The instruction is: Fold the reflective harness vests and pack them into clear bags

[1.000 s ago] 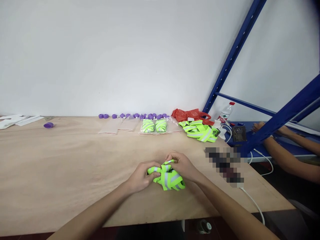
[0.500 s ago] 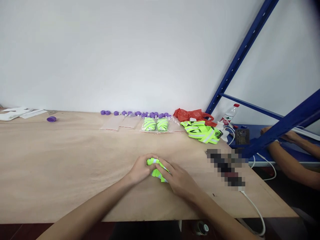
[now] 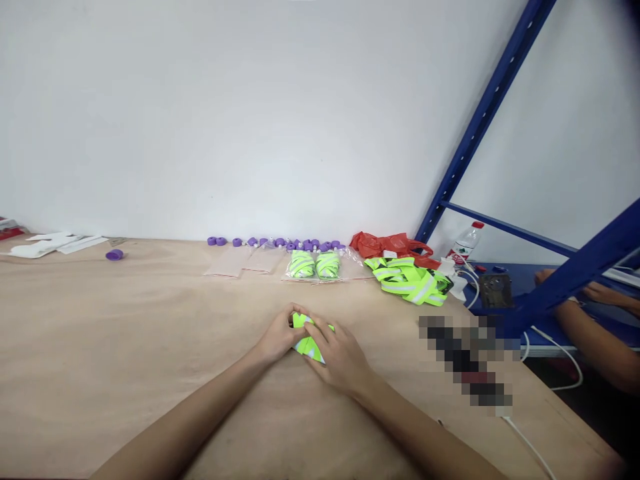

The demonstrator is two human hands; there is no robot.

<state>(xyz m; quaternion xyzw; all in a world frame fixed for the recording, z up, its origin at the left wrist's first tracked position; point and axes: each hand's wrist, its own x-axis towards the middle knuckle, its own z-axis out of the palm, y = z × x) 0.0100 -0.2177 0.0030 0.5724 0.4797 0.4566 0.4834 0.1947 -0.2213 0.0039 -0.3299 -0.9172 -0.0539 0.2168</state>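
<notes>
Between my two hands is a bundle of yellow-green reflective strap (image 3: 311, 349) with silvery stripes, partly hidden by my fingers. My left hand (image 3: 281, 335) grips its left end, thumb in front and fingers curled behind. My right hand (image 3: 343, 357) is wrapped over its right side. Behind my hands, two rolled reflective straps (image 3: 302, 265) lie in clear plastic bags near the wall. To their right is a loose heap of the same reflective strap (image 3: 413, 283).
Several purple caps (image 3: 280, 243) line the wall beside flat clear bags (image 3: 225, 261). A red plastic bag (image 3: 385, 245) and a bottle (image 3: 466, 241) stand at the back right, near a blue metal frame (image 3: 463, 133). Another person's arm (image 3: 595, 340) shows at far right.
My right hand has shifted further around the strap bundle, and the bundle has turned slightly between my hands. The camera view has tilted upward, so the table appears lower.
</notes>
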